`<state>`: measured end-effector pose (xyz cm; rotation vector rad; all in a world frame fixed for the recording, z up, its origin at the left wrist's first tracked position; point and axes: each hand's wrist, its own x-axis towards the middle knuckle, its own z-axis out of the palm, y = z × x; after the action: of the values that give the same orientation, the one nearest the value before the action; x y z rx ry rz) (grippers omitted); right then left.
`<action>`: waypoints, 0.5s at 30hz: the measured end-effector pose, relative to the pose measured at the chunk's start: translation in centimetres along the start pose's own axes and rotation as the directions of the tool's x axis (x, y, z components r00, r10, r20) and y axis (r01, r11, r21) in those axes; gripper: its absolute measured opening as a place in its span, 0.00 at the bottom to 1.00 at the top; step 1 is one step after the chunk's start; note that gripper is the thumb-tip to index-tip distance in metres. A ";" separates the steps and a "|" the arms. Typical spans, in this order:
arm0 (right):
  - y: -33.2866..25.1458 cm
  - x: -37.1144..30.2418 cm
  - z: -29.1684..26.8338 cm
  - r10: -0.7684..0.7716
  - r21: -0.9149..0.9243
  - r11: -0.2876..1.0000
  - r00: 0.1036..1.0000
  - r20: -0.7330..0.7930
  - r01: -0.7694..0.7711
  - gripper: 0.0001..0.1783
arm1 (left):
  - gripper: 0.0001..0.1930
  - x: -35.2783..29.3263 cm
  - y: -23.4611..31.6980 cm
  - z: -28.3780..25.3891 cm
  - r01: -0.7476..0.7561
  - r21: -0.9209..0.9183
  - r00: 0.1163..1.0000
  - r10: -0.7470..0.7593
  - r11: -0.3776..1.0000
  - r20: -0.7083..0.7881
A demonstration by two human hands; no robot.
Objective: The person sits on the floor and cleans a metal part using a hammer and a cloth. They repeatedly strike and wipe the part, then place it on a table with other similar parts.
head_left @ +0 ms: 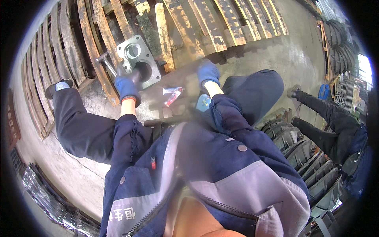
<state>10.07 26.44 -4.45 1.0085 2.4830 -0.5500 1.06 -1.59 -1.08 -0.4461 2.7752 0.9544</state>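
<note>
A person crouches on a concrete floor (276, 51), seen from above through a wide, curved lens. They wear a dark blue work jacket with grey panels, dark blue trousers and blue gloves.

The left hand (127, 86) is closed around a dark handle-like object that points into the round opening of a grey metal casting (139, 59). The casting is a flat, roughly rectangular plate with two round holes and bolt holes at its corners. It lies tilted against rusty wooden pallets (205, 23), far from the person and left of centre. A metal rod (106, 62) sticks out just to the left of the casting, touching the pallet slats.

The right hand (208, 73) is right of the casting and apart from it, at the near edge of the pallets. Its fingers are curled downward; whether it grips anything cannot be told.

Between the two hands, on the floor, lies a small red and white tube (172, 94). Just near the right wrist sits a small blue and white object (203, 103), partly hidden by the sleeve.

More pallets (43, 67) lean far to the left, beside the person's left foot in a dark shoe (58, 87).

On the right, another person (335, 126) in dark clothes sits or crouches, their legs stretched toward the middle. Near them, rows of dark curved metal parts (312, 158) are stacked together. A blue container (324, 91) stands far right.
</note>
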 end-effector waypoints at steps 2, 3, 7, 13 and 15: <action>0.1 0.1 0.2 0.011 0.055 0.998 1.000 -0.018 -0.010 0.18 | 0.42 -0.4 0.2 -0.3 -0.048 0.026 0.998 0.049 0.999 -0.033; 0.1 0.1 0.2 0.025 0.083 0.996 0.999 -0.025 -0.023 0.18 | 0.42 -0.4 0.3 -0.5 -0.035 0.042 0.999 0.035 0.999 0.000; 0.0 0.1 0.0 0.046 0.003 0.999 0.998 0.039 -0.047 0.19 | 0.42 -0.8 0.7 -0.8 0.066 -0.149 0.995 -0.054 0.987 0.082; -0.2 0.0 -0.5 0.022 -0.004 1.000 0.997 0.072 -0.022 0.20 | 0.42 -0.5 0.7 -0.7 0.016 -0.006 0.999 -0.016 1.000 0.048; -0.3 0.0 -0.5 0.057 -0.019 0.998 0.992 0.109 -0.055 0.21 | 0.41 -0.5 0.6 -0.7 0.030 -0.056 0.998 -0.027 0.998 0.053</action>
<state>9.76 26.54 -4.01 1.0110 2.3526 -0.5516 1.32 -1.45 -0.08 -0.4608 2.6940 1.0256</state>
